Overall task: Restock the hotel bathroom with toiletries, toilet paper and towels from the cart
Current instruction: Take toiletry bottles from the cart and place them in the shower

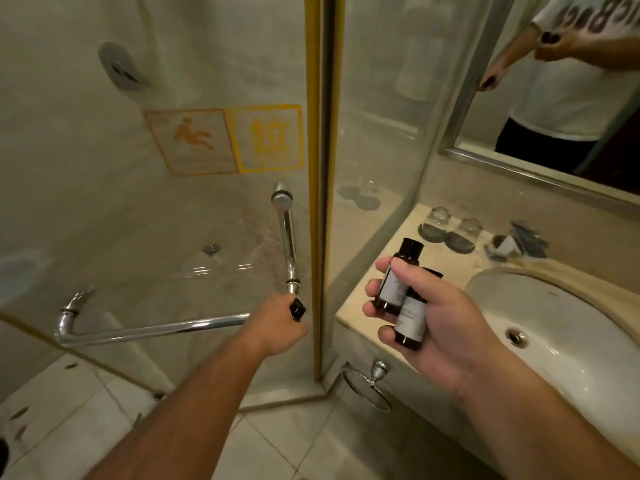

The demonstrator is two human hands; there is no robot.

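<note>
My right hand [446,317] grips two small dark toiletry bottles [398,289] with white labels and black caps, held above the left end of the marble vanity counter [349,313]. My left hand [280,323] is closed around the lower end of the chrome shower door handle [289,244], and a small black cap-like object [298,309] pokes out between its fingers. The handle sits on the glass shower door [156,202], next to its yellow edge strip.
A white sink basin [561,327] lies right of the bottles. Two upturned glasses [453,226] and packets in a holder [519,240] stand at the counter's back. A mirror [554,81] hangs above. A chrome towel bar [152,329] crosses the door; a ring holder [370,382] hangs under the counter.
</note>
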